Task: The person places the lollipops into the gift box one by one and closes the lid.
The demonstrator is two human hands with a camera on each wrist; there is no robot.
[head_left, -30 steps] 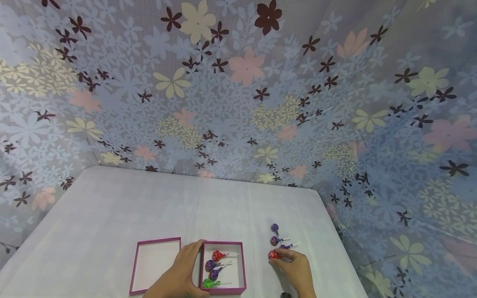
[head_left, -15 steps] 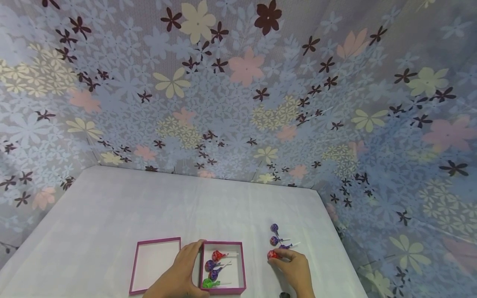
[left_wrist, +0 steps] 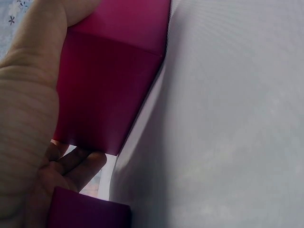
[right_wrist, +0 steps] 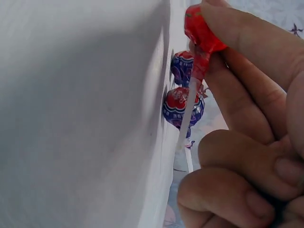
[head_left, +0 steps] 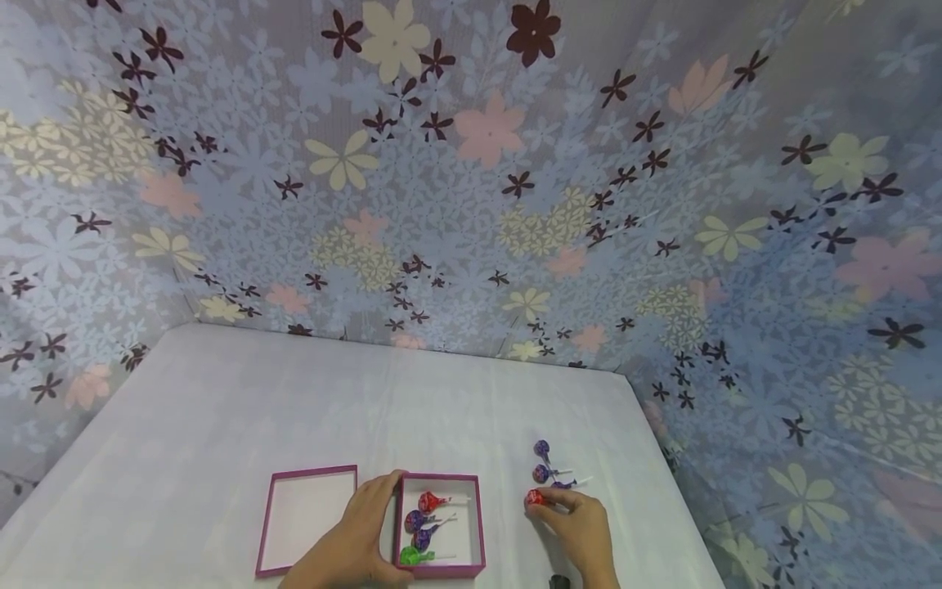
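Observation:
My right hand [head_left: 581, 528] pinches a red-wrapped lollipop [right_wrist: 203, 31] by its candy end, to the right of the box; its white stick points down in the right wrist view. My left hand [head_left: 356, 536] grips a square magenta box [head_left: 482, 528] along its left side, fingers at the far corner and thumb at the near one. Inside the box lie a red lollipop [head_left: 428, 501], two purple lollipops [head_left: 415, 521] and a green lollipop [head_left: 410, 557], sticks to the right. In the left wrist view the magenta box wall [left_wrist: 104, 90] shows beside the hand.
Left of the box lies a magenta-rimmed lid [head_left: 309, 519] with its white inside up, partly behind the left hand. Several purple lollipops [head_left: 540, 474] lie just beyond the right hand on the white-covered table [head_left: 294, 393]. A flowered cloth [head_left: 471, 204] hangs behind the table.
My right hand has shifted slightly left and away from me with the red lollipop. The left hand stays on the box.

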